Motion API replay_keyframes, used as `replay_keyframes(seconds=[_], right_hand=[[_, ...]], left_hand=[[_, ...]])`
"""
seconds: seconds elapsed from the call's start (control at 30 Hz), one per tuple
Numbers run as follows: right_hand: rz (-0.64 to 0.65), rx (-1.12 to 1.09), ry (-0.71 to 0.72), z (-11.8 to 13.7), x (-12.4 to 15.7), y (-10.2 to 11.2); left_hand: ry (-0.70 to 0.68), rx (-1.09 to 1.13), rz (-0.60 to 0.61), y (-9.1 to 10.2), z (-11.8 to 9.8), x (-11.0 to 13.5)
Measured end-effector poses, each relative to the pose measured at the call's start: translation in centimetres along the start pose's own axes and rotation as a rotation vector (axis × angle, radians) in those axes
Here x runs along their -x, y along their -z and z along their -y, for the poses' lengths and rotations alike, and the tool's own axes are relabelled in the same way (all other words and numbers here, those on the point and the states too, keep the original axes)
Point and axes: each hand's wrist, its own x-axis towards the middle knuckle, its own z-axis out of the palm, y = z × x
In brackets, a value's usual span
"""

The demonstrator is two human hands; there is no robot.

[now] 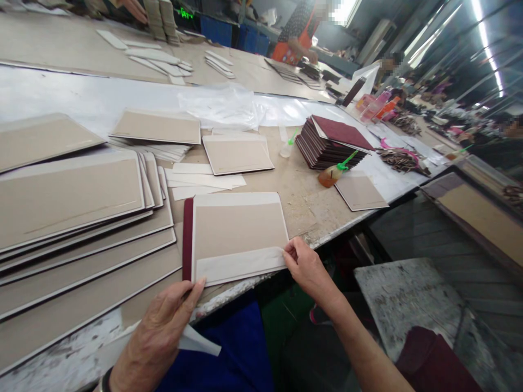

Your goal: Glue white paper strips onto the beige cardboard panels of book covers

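A beige cardboard cover (239, 228) with a maroon spine edge lies at the table's near edge. A white paper strip (241, 265) runs along its near side. My left hand (163, 326) presses fingertips on the strip's left corner, with a loose white paper piece (198, 343) under the palm. My right hand (306, 267) pinches the strip's right end at the cover's corner.
Large beige boards (77, 228) are fanned out at the left. More covers (237, 153) and white strips (200, 182) lie behind. A stack of maroon covers (330, 142) and two glue bottles (335, 173) sit at the right. Another person (300, 32) works at the far end.
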Motion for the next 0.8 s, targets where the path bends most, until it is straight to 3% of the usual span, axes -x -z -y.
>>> replay_keyframes(seconds=[0.23,0.43,0.7,0.8], right_hand=[[0.036,-0.010,-0.011,-0.1,-0.2,0.1],[0.048,-0.035,0.000,-0.3,-0.4,0.0],[-0.200,-0.059,-0.177,-1.1,0.5,0.4],[-0.155,-0.112,-0.250,-1.0,1.2,0.1]], left_hand=[[-0.024,-0.006,0.007,-0.7,0.4,0.7],[-0.032,-0.023,-0.009,0.1,0.0,-0.3],[-0.064,-0.058,-0.070,0.3,-0.1,-0.5],[-0.066,-0.052,-0.074,0.2,-0.1,-0.5]])
